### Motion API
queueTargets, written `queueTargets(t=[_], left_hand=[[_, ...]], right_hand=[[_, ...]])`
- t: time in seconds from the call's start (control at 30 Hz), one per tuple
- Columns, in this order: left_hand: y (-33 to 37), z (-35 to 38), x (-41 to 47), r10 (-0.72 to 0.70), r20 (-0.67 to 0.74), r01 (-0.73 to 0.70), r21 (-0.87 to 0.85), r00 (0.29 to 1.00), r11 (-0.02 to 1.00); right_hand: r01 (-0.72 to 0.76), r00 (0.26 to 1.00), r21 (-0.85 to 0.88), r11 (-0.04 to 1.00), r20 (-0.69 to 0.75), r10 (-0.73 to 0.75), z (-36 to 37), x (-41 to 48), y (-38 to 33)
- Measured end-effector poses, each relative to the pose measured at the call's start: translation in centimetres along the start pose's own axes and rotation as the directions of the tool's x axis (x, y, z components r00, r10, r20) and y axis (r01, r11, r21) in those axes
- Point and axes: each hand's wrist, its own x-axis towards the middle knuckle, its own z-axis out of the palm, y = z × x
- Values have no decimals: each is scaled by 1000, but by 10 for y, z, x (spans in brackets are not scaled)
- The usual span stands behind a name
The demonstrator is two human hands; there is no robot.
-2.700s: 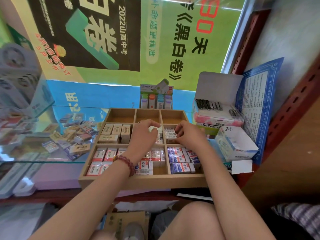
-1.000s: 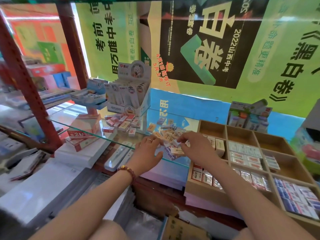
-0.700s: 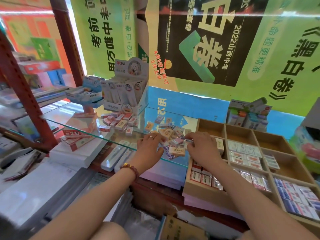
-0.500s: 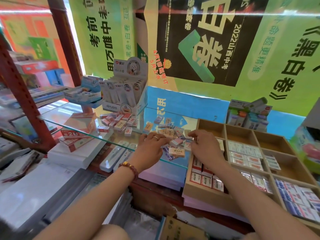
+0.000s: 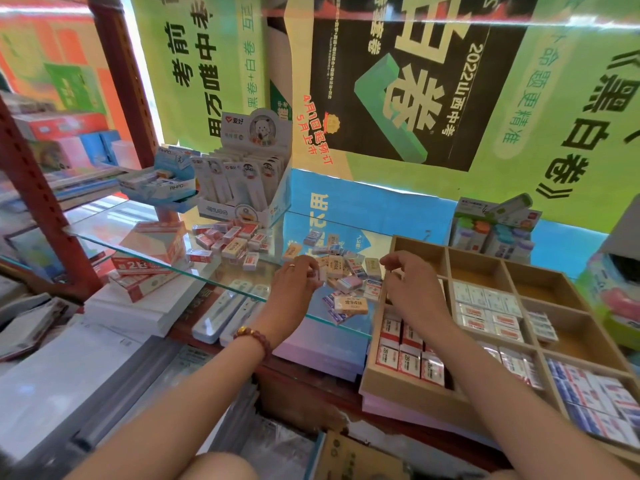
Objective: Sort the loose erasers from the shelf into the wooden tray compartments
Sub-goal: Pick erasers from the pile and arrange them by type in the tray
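Left hand (image 5: 294, 282) pinches a small pale eraser (image 5: 317, 274) on the glass shelf (image 5: 266, 270); right hand (image 5: 408, 289) curled, hold unclear. Either wrist could sweep the cream rectangular eraser (image 5: 351, 304) off the shelf's edge.

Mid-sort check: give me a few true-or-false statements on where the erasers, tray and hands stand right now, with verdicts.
1. Loose erasers lie on the glass shelf, left of the wooden tray. True.
2. The tray's back row is packed with erasers. False: the three back compartments show bare wood.
3. The beaded bracelet is on the right wrist. False: it is on the left wrist.
4. The left hand has its fingers at the eraser pile. True.
5. The right hand is deep in the tray's front right compartment. False: it is over the tray's left rim, next to the pile.
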Motion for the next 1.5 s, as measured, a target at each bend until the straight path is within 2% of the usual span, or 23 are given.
queueTargets(t=[0.07,0.23,0.37,0.43,0.5,0.57,0.63,0.73,0.8,0.87,0.97,1.0,1.07,1.17,1.3,1.5], left_hand=[[4,-3,0,67,-88,-74,-76,994,994],[21,-13,-10,240,-144,-265,-194,960,945],[26,-19,-17,236,-236,-285,-204,943,937],[20,-27,-19,227,-234,-281,-229,945,932],[4,-35,-17,199,-193,-227,-136,961,964],[-19,-41,-9,54,-178,-48,38,983,998],[-35,-43,-2,-61,-167,98,228,984,969],[-49,-35,1,-115,-26,115,454,993,883],[-57,-28,-1,-162,48,110,544,986,832],[-63,-25,1,-158,53,99,575,986,812],[-65,-23,4,-70,36,37,574,997,818],[-64,-23,5,-38,24,19,547,999,837],[-55,-27,3,-24,-85,54,371,996,927],[-39,-35,-1,-142,-143,160,123,980,979],[-17,-42,-4,-175,-183,151,-139,968,979],[50,-58,-17,-25,-106,-28,-477,994,879]], right_hand=[[36,999,58,998,29,-37,-1,0,-5],[18,959,264,964,267,-91,8,-8,-32],[91,958,207,974,250,-143,27,-8,-51],[102,966,212,972,211,-147,32,-7,-57],[102,979,235,966,148,-140,35,-7,-63],[127,982,240,963,108,-156,37,-7,-65],[152,979,229,962,100,-178,39,-8,-65],[143,977,247,958,121,-177,41,-5,-62],[103,973,293,950,167,-157,40,-4,-61],[109,964,279,954,205,-170,38,-3,-58],[174,941,212,962,251,-226,31,-5,-54],[184,936,205,961,261,-235,29,-6,-53],[188,933,200,962,270,-238,25,-7,-50],[221,933,180,959,248,-262,19,-5,-47],[223,934,215,951,231,-271,5,-8,-46],[108,961,349,931,204,-188,-29,-10,-39]])
